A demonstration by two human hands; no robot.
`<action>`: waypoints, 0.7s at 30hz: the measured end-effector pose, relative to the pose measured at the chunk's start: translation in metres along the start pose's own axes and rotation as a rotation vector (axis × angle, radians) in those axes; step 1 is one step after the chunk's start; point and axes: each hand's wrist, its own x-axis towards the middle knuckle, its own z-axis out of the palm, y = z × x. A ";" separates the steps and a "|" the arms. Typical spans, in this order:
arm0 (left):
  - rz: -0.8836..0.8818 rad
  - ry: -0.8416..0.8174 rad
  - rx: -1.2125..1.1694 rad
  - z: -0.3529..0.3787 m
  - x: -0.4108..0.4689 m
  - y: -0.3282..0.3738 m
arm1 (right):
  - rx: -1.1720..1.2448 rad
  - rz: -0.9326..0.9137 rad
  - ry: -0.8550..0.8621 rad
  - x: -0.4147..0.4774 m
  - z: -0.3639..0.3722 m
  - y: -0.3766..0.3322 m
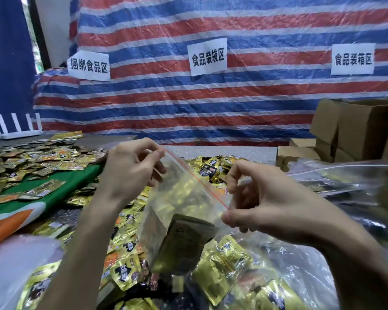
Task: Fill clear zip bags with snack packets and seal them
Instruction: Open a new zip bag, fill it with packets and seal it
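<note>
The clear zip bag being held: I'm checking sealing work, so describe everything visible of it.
The clear zip bag is crinkly transparent plastic with a red zip line slanting along its mouth. The left hand pinches that line's upper end, the right hand its lower end. Gold snack packets show inside. It hangs over a loose packet pile. Seal state unclear.
</note>
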 end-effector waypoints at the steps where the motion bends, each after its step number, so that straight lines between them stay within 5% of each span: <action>1: -0.013 -0.011 0.010 0.014 0.008 0.003 | -0.011 0.014 0.015 0.000 -0.003 0.002; 7: 0.063 -0.048 0.196 0.115 0.052 0.026 | 0.026 0.153 0.082 0.007 -0.023 0.021; 11: -0.048 -0.683 0.056 0.169 0.030 0.018 | -0.063 0.322 0.093 0.002 -0.044 0.050; 12: -0.111 -0.719 0.063 0.168 0.023 0.004 | -0.076 0.389 0.054 0.000 -0.049 0.057; 15: -0.303 -0.563 0.184 0.152 -0.003 -0.047 | -0.086 0.537 -0.032 -0.004 -0.062 0.071; 18: -0.305 -0.742 0.305 0.166 -0.045 -0.078 | -0.060 0.548 0.028 -0.002 -0.064 0.074; 21: -0.336 -0.683 0.359 0.188 -0.068 -0.088 | -0.210 0.456 0.130 0.002 -0.057 0.066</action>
